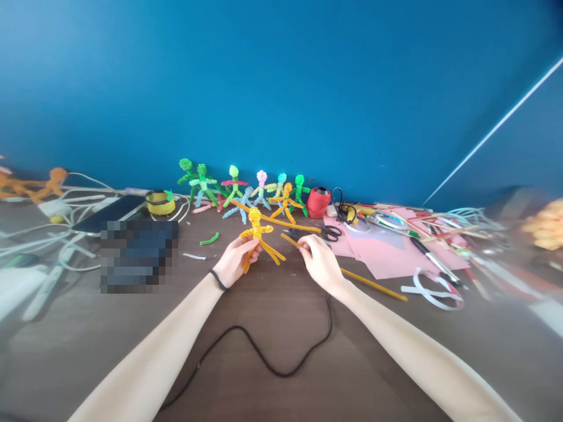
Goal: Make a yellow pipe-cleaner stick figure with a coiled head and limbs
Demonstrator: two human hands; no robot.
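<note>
My left hand (240, 259) pinches a yellow-orange pipe cleaner figure (255, 221) by its body. Its head and arms are wound in coils, while bare unwound strands form the legs and spread below. To the right, my right hand (320, 262) grips an orange pipe cleaner (289, 240), whose one end sticks out toward the figure. A longer orange stretch (373, 285) shows beyond my right wrist; whether it belongs to the same piece I cannot tell. Behind my hands, several orange pipe cleaners (290, 224) lie on the table near black-handled scissors (332, 233).
Several coloured pipe cleaner figures (233, 183) stand along the blue wall beside a red roll (318, 202). Pink paper (387, 258), a black-and-white pen (433, 261) and strips lie right. Left are phones (114, 214) and white cables. A black cord (264, 357) curves across the table's front.
</note>
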